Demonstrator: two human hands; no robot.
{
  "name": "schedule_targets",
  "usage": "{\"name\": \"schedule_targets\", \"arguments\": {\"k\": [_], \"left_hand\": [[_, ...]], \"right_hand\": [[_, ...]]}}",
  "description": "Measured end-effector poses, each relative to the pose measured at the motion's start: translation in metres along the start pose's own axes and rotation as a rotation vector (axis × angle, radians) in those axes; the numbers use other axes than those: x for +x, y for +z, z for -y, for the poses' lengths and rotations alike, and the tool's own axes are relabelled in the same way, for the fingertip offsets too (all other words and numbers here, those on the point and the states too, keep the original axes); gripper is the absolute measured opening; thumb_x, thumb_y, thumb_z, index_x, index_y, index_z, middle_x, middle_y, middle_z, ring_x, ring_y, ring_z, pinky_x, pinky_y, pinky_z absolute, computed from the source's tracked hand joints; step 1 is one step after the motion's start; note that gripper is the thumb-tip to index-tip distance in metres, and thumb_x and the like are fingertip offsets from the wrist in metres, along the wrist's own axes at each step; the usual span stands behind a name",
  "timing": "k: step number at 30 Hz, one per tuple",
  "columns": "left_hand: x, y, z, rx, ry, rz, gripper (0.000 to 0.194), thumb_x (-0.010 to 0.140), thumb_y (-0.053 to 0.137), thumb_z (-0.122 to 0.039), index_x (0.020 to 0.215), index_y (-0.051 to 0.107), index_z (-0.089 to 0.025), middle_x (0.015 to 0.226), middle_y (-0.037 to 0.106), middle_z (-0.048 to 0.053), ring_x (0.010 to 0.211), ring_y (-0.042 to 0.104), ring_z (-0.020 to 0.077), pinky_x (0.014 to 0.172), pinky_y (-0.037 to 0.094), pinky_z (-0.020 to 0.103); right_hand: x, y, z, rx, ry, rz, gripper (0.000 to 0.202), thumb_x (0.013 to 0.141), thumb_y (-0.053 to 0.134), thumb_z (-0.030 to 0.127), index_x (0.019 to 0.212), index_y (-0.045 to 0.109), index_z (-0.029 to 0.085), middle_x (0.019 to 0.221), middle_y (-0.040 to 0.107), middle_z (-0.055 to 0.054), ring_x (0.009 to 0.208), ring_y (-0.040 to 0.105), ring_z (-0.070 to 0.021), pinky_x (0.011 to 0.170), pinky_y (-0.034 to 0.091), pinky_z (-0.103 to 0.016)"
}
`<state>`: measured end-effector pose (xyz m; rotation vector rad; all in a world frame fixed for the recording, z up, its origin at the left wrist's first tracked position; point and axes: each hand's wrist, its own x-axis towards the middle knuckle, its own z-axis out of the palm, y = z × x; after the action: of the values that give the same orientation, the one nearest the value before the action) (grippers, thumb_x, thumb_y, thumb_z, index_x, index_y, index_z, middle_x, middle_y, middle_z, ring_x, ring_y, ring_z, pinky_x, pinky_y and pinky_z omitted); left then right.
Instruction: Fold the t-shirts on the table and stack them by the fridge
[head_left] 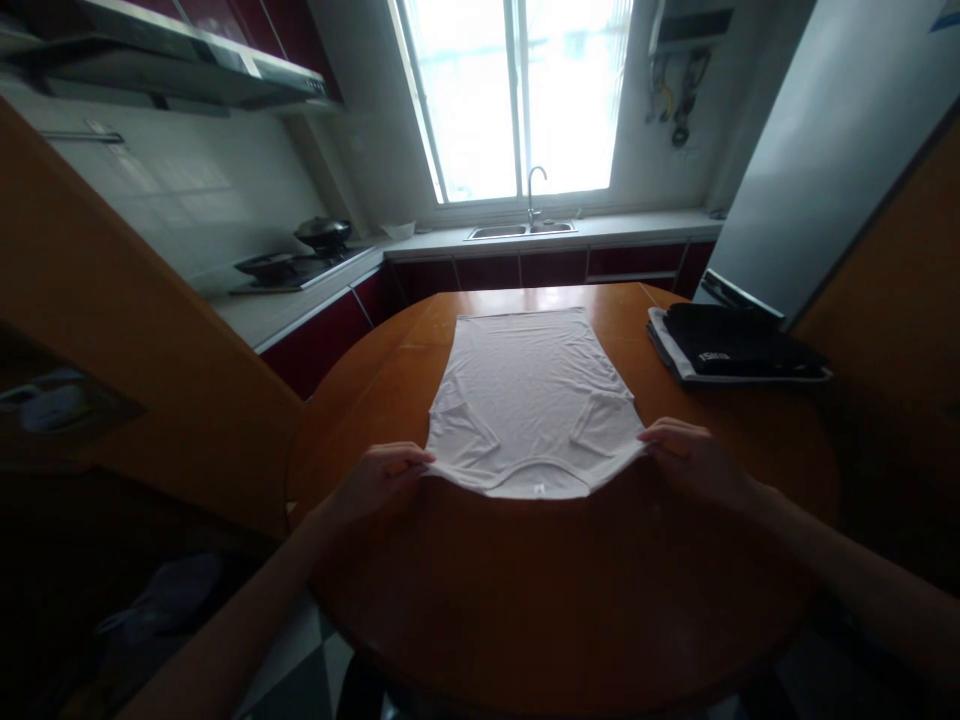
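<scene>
A: Where does the white shirt (532, 380) lie?
B: Flat across the middle of the round wooden counter (555, 600), its hem near the far edge and its collar (538, 482) toward the near edge; both sleeves (466, 432) lie turned in over the body; fine creases run through the cloth.

A: And the hands?
B: The left hand (394, 466) pinches the shoulder corner on the counter's left side, fingertips closed on the fabric; the right hand (684, 450) has the opposite corner in a like pinch; the collar sags a little between them.

A: How is that hold best managed?
B: I'd draw both corners apart with an even, light pull, so the shoulder line runs straight; the cloth looks thin and stretchy, so a hard tug may warp the neck; a lopsided pull could shift the sleeves.

A: What else is about?
B: A folded pile of clothes (739, 345), black on top, sits by the counter's right edge, apart from the right hand; beyond the far edge is a sink (499, 232) below a window (517, 100).
</scene>
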<state>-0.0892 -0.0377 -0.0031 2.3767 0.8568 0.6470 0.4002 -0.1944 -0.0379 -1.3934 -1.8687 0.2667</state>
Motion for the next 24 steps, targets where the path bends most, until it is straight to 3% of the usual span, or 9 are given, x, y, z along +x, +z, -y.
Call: {"name": "schedule_targets", "arguments": {"k": [4,8,13,18,24], "left_hand": [[0.024,-0.008,0.009,-0.056,-0.105,-0.082,0.033,0.083,0.071,-0.050,0.088,0.078,-0.018,0.088,0.077,0.007,0.080,0.071,0.0212,0.074,0.057,0.029],[0.053,-0.019,0.023,-0.126,-0.117,-0.147,0.036,0.079,0.076,-0.052,0.085,0.077,-0.016,0.087,0.077,0.007,0.079,0.069,0.0193,0.074,0.056,0.027],[0.095,-0.033,0.050,-0.134,-0.115,-0.147,0.039,0.078,0.075,-0.054,0.087,0.077,-0.016,0.089,0.076,0.007,0.084,0.068,0.0195,0.077,0.054,0.027],[0.142,-0.032,0.080,-0.102,-0.199,-0.167,0.047,0.073,0.077,-0.056,0.094,0.079,-0.013,0.091,0.078,0.008,0.081,0.069,0.0197,0.076,0.053,0.028],[0.178,-0.017,0.103,-0.107,-0.366,-0.073,0.045,0.060,0.084,-0.051,0.082,0.079,-0.013,0.079,0.077,0.008,0.069,0.067,0.0185,0.065,0.050,0.027]], "right_hand": [[0.023,0.000,-0.008,0.095,0.123,-0.098,0.038,0.091,0.061,0.056,0.090,0.074,0.021,0.086,0.074,-0.008,0.077,0.068,-0.0231,0.071,0.057,-0.035],[0.056,-0.002,-0.024,0.137,0.201,-0.186,0.045,0.084,0.066,0.063,0.088,0.076,0.019,0.084,0.075,-0.008,0.074,0.068,-0.0226,0.067,0.056,-0.034],[0.104,-0.008,-0.046,0.149,0.254,-0.258,0.041,0.079,0.070,0.059,0.088,0.076,0.019,0.086,0.077,-0.008,0.077,0.069,-0.0236,0.068,0.057,-0.035],[0.145,0.000,-0.074,0.157,0.325,-0.203,0.031,0.079,0.070,0.046,0.089,0.077,0.017,0.086,0.078,-0.008,0.077,0.070,-0.0222,0.068,0.055,-0.032],[0.172,0.028,-0.113,0.116,0.510,-0.091,0.018,0.075,0.071,0.030,0.081,0.077,0.014,0.080,0.078,-0.008,0.072,0.069,-0.0202,0.063,0.052,-0.027]]}}
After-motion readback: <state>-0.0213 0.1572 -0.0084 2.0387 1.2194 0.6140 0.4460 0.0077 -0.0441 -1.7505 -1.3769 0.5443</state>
